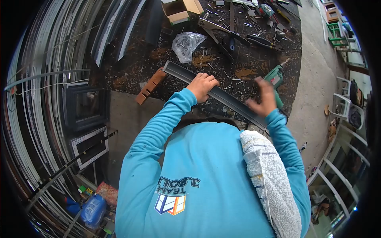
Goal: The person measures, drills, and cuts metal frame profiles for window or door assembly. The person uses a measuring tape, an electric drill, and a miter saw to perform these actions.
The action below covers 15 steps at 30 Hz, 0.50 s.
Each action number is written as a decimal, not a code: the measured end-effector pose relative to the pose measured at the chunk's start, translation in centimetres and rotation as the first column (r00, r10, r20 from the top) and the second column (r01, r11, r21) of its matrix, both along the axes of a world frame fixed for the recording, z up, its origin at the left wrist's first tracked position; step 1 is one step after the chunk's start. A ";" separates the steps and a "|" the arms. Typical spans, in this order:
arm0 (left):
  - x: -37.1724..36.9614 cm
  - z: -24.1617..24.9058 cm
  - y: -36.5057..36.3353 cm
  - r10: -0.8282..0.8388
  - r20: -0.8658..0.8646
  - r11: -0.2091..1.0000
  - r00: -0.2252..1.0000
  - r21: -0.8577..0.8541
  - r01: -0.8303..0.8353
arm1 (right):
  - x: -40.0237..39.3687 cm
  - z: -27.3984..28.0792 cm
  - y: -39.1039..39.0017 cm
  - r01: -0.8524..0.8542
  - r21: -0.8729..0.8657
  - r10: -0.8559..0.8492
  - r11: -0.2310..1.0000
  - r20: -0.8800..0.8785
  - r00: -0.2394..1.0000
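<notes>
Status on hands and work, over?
Left hand on long dark-grey profile. Right hand open, blurred, by green power drill; contact unclear. Crumpled clear plastic bag close beyond profile.

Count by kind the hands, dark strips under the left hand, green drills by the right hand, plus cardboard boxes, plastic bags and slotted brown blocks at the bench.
Hands: 2, left hand and right hand
Dark strip: 1
Green drill: 1
Cardboard box: 1
Plastic bag: 1
Slotted brown block: 1
Total: 7

Grey concrete floor [315, 79] beside a dark worktable [291, 85], white chair [342, 96] and green furniture [335, 40] at far right.
</notes>
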<state>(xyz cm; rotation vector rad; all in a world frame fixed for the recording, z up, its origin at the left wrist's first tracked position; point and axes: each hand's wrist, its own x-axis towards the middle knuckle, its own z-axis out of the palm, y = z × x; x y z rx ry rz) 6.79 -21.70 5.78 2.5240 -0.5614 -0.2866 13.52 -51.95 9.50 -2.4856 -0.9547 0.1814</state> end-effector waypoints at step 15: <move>-13.4 -4.1 16.2 0.853 0.216 0.462 0.476 0.116 -0.879 | -5.5 -4.0 5.5 -0.223 0.000 0.199 0.975 -0.456 0.868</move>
